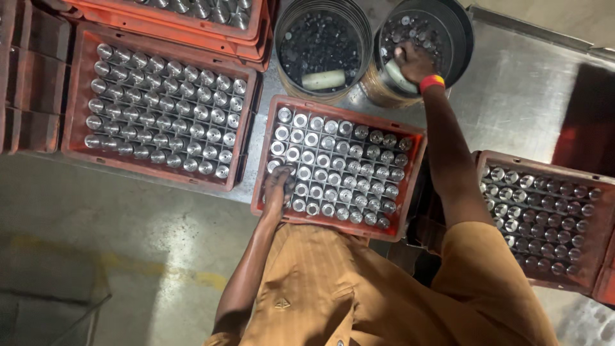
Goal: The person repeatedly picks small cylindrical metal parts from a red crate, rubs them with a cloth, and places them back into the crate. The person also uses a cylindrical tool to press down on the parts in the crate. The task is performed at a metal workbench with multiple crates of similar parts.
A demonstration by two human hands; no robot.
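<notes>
From above, the left hand (279,182) rests curled on the metal cylinders (333,168) at the near-left corner of the middle crate (413,186). The right hand (412,62) reaches into the black bucket (458,32), closed around a pale piece (398,75); a second bucket (322,46) stands beside.

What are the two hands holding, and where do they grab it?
Left hand rests on metal cylinders in the middle crate; a hold cannot be told. Right hand is inside the right bucket; its hold is hidden.
</notes>
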